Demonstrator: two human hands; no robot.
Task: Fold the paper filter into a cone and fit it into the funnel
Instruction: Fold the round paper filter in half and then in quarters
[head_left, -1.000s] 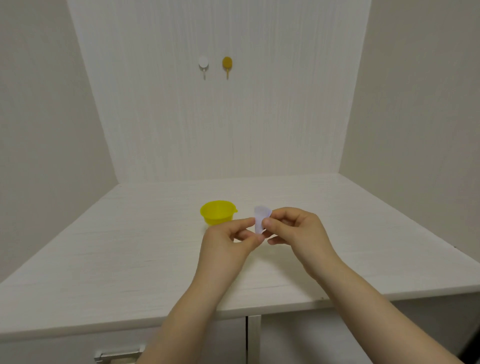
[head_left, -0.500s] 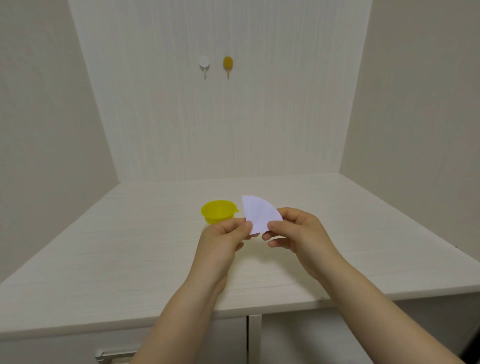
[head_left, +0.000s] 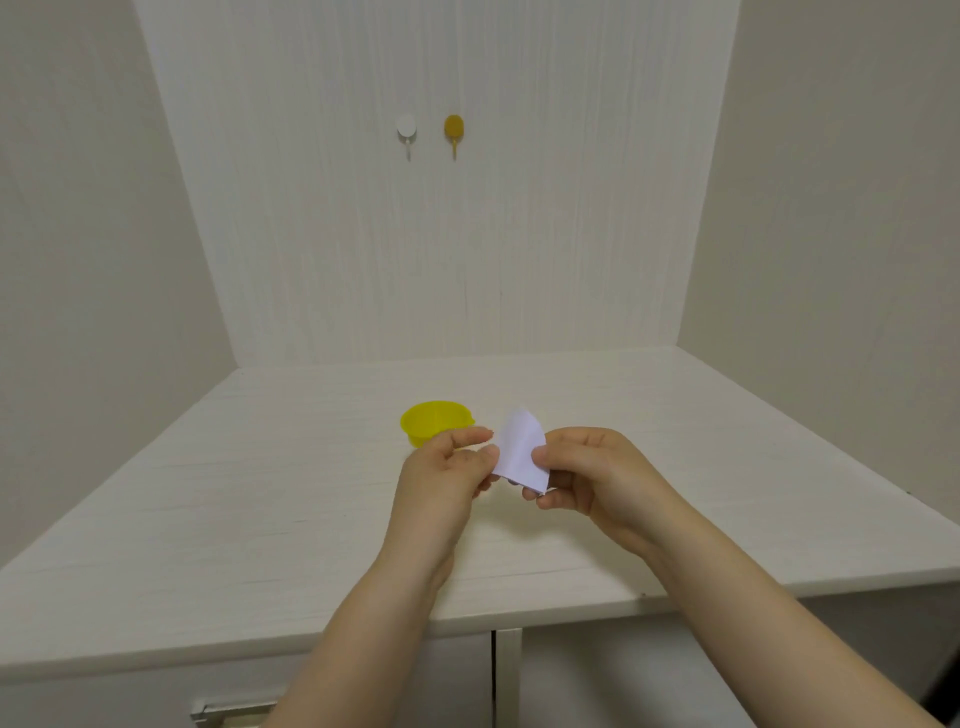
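- We hold the folded white paper filter (head_left: 521, 451) up above the pale wood-grain tabletop (head_left: 260, 493), just right of the round yellow plastic funnel (head_left: 435, 420), likely so both hands can work it.
- Left hand (head_left: 447, 475) pinches its left edge with curled fingers; right hand (head_left: 592, 475) grips the right edge.
- The funnel's spout and the filter's layers are hidden, so we can't tell how far it's folded.

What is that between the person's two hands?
A folded white paper filter, seen in the head view. The left hand pinches its left edge and the right hand pinches its right side, above the table. The yellow funnel sits behind the left hand.
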